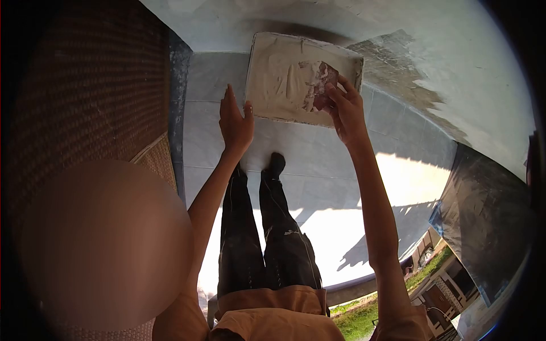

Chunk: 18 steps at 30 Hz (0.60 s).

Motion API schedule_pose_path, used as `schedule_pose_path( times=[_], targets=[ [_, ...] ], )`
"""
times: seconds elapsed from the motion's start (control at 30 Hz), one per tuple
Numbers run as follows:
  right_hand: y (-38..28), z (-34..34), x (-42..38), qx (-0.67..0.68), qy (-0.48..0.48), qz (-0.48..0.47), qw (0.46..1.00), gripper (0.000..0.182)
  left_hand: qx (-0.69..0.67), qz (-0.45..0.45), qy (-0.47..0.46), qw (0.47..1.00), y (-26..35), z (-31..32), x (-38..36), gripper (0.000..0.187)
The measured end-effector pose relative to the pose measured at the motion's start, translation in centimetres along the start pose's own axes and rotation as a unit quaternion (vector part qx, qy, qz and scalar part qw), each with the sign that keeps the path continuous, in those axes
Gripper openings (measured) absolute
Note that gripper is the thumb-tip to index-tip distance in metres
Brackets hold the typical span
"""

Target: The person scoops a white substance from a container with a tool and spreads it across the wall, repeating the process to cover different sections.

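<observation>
The right hand [348, 113] pinches the blade [326, 85] over the right part of the tray [284, 120]; the left hand [236, 125] is open beside its left rim, touching or not, I cannot tell. Loose paste [273, 74] on the blade may drop; an uneven push could tip the tray.

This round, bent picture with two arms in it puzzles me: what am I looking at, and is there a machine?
No machine here: the hands are a person's own. The only view comes from a camera worn on the head, looking forward and down, so you also see the wearer's dark trousers and the grey floor. The right hand holds a flat brown piece, smeared with pale paste, over a shallow tray spread with that paste. The left hand is open and holds nothing, close to the tray's edge. I can't tell what supports the tray.
</observation>
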State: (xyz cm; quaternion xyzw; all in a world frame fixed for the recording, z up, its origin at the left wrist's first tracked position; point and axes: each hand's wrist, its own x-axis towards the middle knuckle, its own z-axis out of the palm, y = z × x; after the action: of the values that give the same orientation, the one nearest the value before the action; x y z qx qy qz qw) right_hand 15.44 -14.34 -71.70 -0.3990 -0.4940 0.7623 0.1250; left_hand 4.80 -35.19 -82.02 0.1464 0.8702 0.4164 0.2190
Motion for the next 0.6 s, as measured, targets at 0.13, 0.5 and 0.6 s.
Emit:
schedule_pose_path(
  times=[0.13, 0.5, 0.6],
  targets=[
    [-5.0, 1.2, -2.2, 0.073, -0.013, -0.08, 0.994, 0.031, 0.084, 0.137, 0.064, 0.985, 5.0, -2.9, 1.8, 0.066],
    [-20.8, 4.0, -10.4, 0.172, 0.03, -0.202, 0.964, 0.029, 0.158, 0.348, 0.167, 0.909, 21.0, -15.0, 3.9, 0.062],
    [-24.6, 3.4, -12.2, 0.166, 0.022, -0.239, 0.956, 0.029, 0.154, 0.389, 0.197, 0.887, 25.3, -17.8, 3.9, 0.062]
  ],
)
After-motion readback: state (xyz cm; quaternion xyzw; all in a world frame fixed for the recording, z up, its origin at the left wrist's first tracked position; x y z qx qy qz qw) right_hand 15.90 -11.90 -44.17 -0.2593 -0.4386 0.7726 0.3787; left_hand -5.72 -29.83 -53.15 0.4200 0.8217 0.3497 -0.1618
